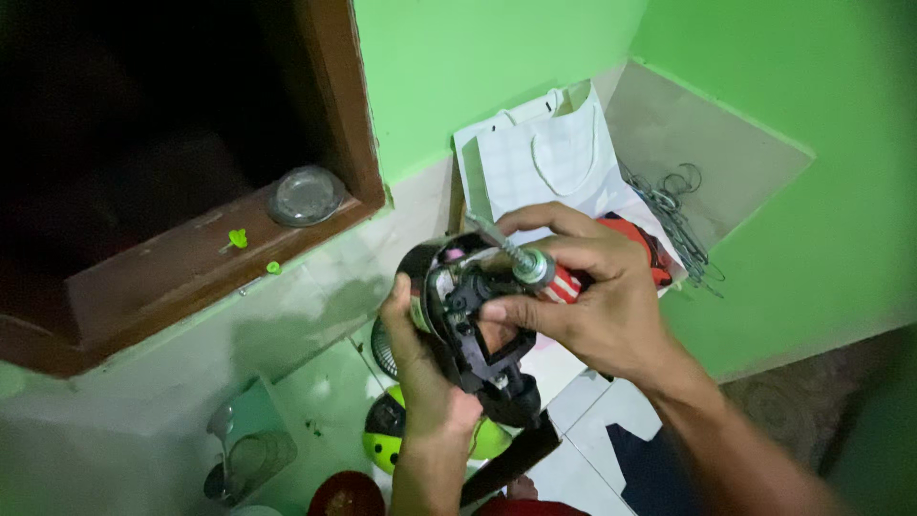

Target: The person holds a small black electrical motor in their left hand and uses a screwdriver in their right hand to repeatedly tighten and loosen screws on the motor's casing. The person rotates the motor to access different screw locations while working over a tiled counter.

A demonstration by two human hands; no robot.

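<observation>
I am gripping the black motor housing (468, 325) from below in my left hand (425, 382) while my right hand (592, 296), closed round a red-handled screwdriver (535, 269), is working its tip into the top, and next probably needs steady turning pressure.

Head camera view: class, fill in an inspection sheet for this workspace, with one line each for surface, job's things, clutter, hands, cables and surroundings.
Surface: pale tiled floor, partly covered.
Job's things: black motor housing held up in the air; red-handled screwdriver with its tip inside the housing.
Clutter: white paper bags, green and black helmet, round metal lid on the wooden ledge.
Hands: left hand grips the housing from below; right hand wraps its fingers round the screwdriver.
Cables: bundle of grey wire beside the bags.
Surroundings: green walls, dark opening in a wooden frame.
</observation>
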